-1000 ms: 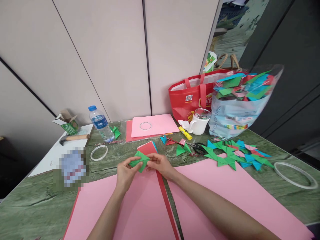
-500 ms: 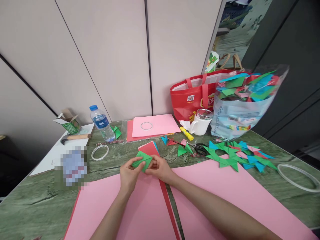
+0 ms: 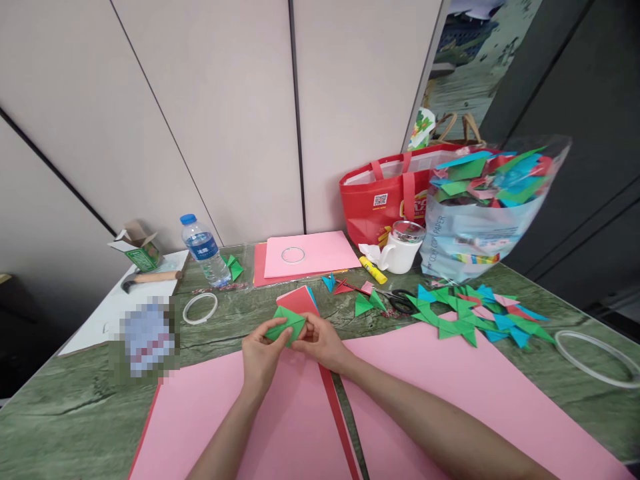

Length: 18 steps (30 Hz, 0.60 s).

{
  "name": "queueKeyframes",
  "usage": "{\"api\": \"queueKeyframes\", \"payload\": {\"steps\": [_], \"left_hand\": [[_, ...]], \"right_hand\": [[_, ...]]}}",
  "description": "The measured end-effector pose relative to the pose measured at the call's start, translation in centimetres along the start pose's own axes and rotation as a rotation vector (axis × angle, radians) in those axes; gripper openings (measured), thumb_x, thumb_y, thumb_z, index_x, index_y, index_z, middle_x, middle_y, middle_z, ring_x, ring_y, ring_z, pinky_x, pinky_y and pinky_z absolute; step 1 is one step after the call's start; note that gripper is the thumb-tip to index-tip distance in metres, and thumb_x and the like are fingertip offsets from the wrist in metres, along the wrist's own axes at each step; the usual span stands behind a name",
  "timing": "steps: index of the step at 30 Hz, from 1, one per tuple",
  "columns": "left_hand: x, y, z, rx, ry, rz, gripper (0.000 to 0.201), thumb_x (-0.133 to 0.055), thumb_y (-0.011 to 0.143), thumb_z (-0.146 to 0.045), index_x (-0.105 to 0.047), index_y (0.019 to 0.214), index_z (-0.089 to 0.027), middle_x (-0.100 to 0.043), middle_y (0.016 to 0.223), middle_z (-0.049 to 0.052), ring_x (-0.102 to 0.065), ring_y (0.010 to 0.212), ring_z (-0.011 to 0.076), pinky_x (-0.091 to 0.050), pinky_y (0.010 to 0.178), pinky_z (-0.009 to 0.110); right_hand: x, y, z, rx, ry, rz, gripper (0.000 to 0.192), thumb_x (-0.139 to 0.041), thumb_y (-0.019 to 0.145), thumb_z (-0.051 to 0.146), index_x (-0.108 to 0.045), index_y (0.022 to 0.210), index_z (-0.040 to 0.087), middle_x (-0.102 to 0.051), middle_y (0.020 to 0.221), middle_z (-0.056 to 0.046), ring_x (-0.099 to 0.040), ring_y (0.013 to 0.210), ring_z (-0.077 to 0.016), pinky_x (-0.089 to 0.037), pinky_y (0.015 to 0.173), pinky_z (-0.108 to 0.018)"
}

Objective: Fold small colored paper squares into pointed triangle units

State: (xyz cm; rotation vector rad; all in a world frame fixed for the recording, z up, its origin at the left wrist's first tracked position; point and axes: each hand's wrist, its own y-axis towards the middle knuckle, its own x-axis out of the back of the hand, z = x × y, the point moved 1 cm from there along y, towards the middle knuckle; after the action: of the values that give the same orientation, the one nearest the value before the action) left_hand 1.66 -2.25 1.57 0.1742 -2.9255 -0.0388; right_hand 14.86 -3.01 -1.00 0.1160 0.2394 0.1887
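Nearest the camera, two large pink sheets lay flat on the green marbled counter, a narrow red strip showing along the seam between them; both forearms came in over these sheets. The left hand and the right hand met just past the sheets' far edge, fingers curled inward and pinching a folded green paper piece between them, its points sticking up and outward above the fingertips. The piece was held just above the counter, directly in front of a small stack of red and blue paper lying just beyond the hands.

To the left, bare counter lay open as far as a tape ring and a blurred patch. To the right, a spread of green, blue and pink folded triangles overlapped the far edge of the right-hand pink sheet, with a larger clear ring near the counter's right edge. Between the hands and the triangles lay a few loose folded pieces and black scissors.

Farther back stood a water bottle, a pink sheet with a small ring on it, a yellow glue stick, a white mug, a red tote bag and a clear plastic bag full of folded pieces, all close to the wall.
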Motion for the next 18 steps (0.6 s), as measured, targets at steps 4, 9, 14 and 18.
{"api": "queueKeyframes", "payload": {"steps": [4,9,14,18], "left_hand": [[-0.11,0.28,0.29,0.078,-0.176,0.058,0.038,-0.073,0.051,-0.033,-0.066,0.082,-0.012,-0.053,0.049,-0.003,-0.04,0.042,0.0076,-0.033,0.042,0.02],[0.14,0.3,-0.1,0.051,-0.082,0.001,0.038,-0.073,0.05,-0.034,-0.067,0.08,-0.012,-0.034,0.035,-0.01,-0.026,0.033,0.0045,-0.02,0.033,0.018],[-0.06,0.37,0.26,0.115,-0.211,0.058,0.038,-0.075,0.047,-0.031,-0.067,0.08,-0.013,-0.053,0.045,-0.005,-0.042,0.04,0.0067,-0.034,0.042,0.019],[-0.09,0.62,0.56,0.19,-0.324,0.082,0.038,-0.076,0.047,-0.029,-0.067,0.08,-0.013,-0.06,0.052,-0.002,-0.049,0.045,0.0083,-0.038,0.047,0.02]], "right_hand": [[0.05,-0.15,0.3,0.066,-0.126,-0.026,0.036,-0.066,0.062,0.019,-0.052,0.095,0.018,-0.052,0.061,0.006,-0.052,0.058,-0.0105,-0.043,0.058,-0.024],[-0.06,0.08,-0.27,0.01,-0.002,-0.005,0.044,-0.067,0.061,0.02,-0.049,0.102,0.018,-0.053,0.063,0.005,-0.054,0.058,-0.0117,-0.045,0.06,-0.026],[-0.16,-0.33,0.13,0.11,-0.169,-0.053,0.041,-0.061,0.066,0.017,-0.05,0.105,0.019,-0.052,0.062,0.005,-0.053,0.06,-0.0113,-0.044,0.062,-0.026],[-0.15,-0.22,-0.1,0.097,-0.184,-0.1,0.053,-0.065,0.063,0.018,-0.044,0.111,0.02,-0.056,0.063,0.005,-0.055,0.06,-0.012,-0.045,0.062,-0.026]]}}
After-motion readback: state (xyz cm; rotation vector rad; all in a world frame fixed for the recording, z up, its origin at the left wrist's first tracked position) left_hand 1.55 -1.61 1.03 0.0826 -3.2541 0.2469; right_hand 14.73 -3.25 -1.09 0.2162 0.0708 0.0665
